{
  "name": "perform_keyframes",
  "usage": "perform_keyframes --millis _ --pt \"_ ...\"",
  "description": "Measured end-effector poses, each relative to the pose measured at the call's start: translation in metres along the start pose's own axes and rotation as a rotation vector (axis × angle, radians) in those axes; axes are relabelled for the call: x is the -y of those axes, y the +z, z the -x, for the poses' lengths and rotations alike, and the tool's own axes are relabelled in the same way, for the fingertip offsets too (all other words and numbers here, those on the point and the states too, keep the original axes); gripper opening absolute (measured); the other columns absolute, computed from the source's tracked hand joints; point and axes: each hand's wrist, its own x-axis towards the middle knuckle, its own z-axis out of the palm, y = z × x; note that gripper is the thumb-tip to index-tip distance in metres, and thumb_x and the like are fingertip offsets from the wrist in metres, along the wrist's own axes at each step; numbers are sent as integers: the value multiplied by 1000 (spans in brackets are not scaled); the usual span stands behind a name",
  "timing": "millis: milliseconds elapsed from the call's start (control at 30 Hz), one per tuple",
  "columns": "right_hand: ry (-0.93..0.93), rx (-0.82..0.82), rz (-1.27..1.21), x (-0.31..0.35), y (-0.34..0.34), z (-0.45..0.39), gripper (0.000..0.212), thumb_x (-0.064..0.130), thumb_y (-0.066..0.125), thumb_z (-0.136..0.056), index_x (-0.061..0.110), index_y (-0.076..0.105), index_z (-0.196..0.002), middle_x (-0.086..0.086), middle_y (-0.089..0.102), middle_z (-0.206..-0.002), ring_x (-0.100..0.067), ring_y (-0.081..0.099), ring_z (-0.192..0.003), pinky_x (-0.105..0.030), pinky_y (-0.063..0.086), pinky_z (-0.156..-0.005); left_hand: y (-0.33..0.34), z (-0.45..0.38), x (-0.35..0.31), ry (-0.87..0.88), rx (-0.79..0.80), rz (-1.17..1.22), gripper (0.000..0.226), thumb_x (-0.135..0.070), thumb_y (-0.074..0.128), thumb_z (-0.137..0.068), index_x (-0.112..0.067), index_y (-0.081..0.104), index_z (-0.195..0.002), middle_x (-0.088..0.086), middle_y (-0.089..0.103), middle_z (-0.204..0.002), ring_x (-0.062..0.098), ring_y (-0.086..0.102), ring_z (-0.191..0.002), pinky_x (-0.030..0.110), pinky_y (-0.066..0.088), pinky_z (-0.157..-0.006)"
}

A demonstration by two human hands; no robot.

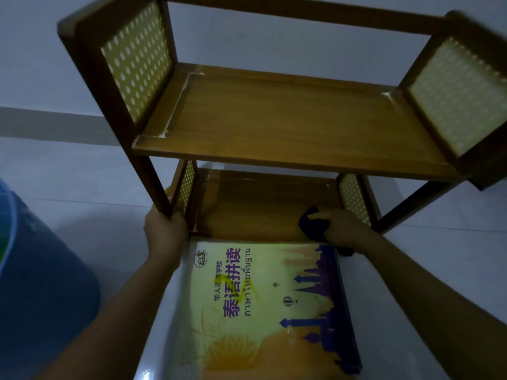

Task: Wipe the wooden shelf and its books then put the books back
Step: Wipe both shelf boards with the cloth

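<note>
With the left hand (164, 229) gripping the wooden shelf's (288, 119) front-left post and the right hand (343, 227) clutching a dark cloth (312, 224) at the lower board's front-right corner, a hard sweep could likely skid the light frame — or drag the cloth over the book (269, 305) lying on the floor against the front edge.

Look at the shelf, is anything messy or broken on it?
Nothing looks broken. The upper board has whitish streaks along its left edge and corners, maybe dust or glue. The book lies on the floor, off the shelf, with a yellow scribble on its cover.
</note>
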Motion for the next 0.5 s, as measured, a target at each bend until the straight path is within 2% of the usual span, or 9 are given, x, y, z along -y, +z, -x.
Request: perform_keyframes --millis 67,133,200,267,333,433,500 --pt "24 -29 46 24 12 -9 52 -1 49 -92 11 42 -143 -16 33 -152 -32 43 -131 -31 44 -100 2 1 0 -12 -16 10 38 -8 45 -95 -20 55 -130 5 63 -106 25 59 -97 40 51 -82" --pt "15 -60 75 58 20 -21 38 7 49 -95 8 52 -133 -16 50 -138 -32 52 -119 -39 49 -96 3 0 -1 -29 -27 22 36 -8 45 -95 -18 57 -127 8 64 -108 27 60 -100 47 53 -87" --pt "-28 -80 17 103 36 -36 35 7 50 -95 11 55 -129 -13 56 -129 -30 56 -112 -38 50 -91 4 -1 1 -41 -22 28 35 -7 45 -94 -18 58 -125 8 65 -108 27 61 -101 48 53 -89" --pt "-162 -57 -56 160 67 -44 35 8 51 -93 13 57 -127 -11 56 -127 -30 54 -113 -39 46 -93 4 1 0 -29 -18 24 37 -6 46 -93 -18 58 -126 6 65 -107 26 61 -101 44 53 -87" --pt "-349 -20 -45 202 95 -46 33 15 54 -92 15 58 -125 -9 50 -134 -35 46 -119 -44 40 -100 3 0 2 -12 -36 23 40 -3 48 -90 -19 60 -125 7 66 -106 25 62 -100 43 54 -87" --pt "-469 -38 4 187 90 -55 40 15 54 -92 23 56 -130 -7 45 -142 -34 42 -127 -47 38 -105 1 -3 3 -6 -26 -1 39 -6 49 -91 -21 59 -126 6 66 -108 24 61 -100 45 53 -90" --pt "-376 -97 -29 142 71 -63 49 11 48 -94 31 46 -138 -4 36 -150 -30 41 -131 -45 41 -103 0 -4 5 -16 -8 -15 38 -9 47 -94 -21 57 -129 7 65 -110 25 60 -101 45 52 -90"
